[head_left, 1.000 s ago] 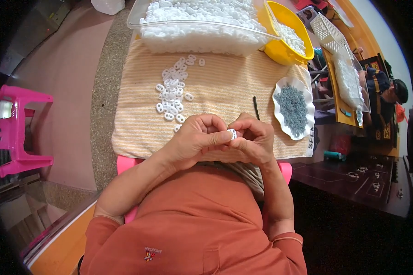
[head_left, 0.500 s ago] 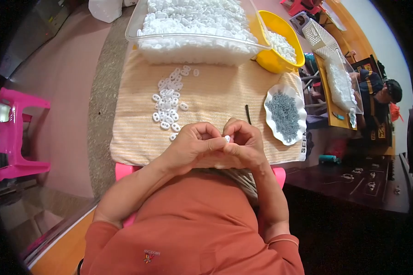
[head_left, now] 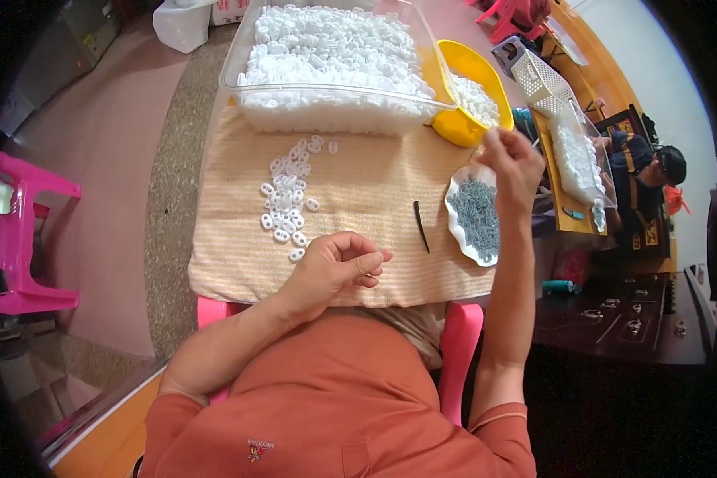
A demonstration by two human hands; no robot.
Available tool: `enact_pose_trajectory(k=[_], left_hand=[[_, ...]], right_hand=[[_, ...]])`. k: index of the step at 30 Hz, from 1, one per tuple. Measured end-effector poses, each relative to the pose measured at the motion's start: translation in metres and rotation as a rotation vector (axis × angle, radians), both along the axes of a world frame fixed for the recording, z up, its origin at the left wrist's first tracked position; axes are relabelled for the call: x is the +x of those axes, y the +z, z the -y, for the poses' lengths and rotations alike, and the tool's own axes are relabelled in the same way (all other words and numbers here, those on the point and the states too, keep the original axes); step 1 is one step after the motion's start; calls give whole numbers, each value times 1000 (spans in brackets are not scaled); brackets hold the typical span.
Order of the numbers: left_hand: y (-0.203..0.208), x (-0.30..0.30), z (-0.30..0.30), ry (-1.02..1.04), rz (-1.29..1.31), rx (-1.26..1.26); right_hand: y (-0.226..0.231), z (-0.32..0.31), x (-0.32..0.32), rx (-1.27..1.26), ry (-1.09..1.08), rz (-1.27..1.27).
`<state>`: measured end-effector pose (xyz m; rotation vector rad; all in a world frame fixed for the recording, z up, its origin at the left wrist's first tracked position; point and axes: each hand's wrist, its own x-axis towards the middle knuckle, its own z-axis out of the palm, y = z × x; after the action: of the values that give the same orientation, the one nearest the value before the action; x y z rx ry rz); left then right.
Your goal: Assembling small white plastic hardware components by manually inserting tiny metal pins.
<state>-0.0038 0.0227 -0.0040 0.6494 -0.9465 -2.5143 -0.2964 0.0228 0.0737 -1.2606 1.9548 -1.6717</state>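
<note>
My left hand hovers over the near edge of the towel-covered table, fingers curled and thumb against the index finger; anything inside them is hidden. To its upper left lies a loose group of small white oval pieces with two holes. My right hand is raised at the right, its fingertips pinched beside the yellow basin of white pieces. What that pinch holds, if anything, cannot be made out. Below the hand, a white scalloped dish carries many tiny grey pieces, its right part covered by my forearm.
A large clear tub heaped with white pieces stands at the table's far side. A thin black strip lies on the striped towel. Pink stools stand at the left. Farther right, a person sits by another clear tub.
My hands, together around a small white piece before, have parted. The right hand has moved up and right toward the yellow basin; the left stays near the table edge. The view has shifted slightly.
</note>
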Motion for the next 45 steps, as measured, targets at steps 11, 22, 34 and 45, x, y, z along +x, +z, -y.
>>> enact_pose_trajectory(k=[11,22,34,45], left_hand=[[5,2,-2,28,35,-129],[20,3,-22,348,-81,-858],[24,5,-22,407,-99,-969],[22,7,-22,385,-14,-795]], right_hand=[[-22,11,10,64,141,-102],[-58,22,131,254,710,-565],[-64,50,162,412,658,-816],[-63,36,149,393,665,-771]])
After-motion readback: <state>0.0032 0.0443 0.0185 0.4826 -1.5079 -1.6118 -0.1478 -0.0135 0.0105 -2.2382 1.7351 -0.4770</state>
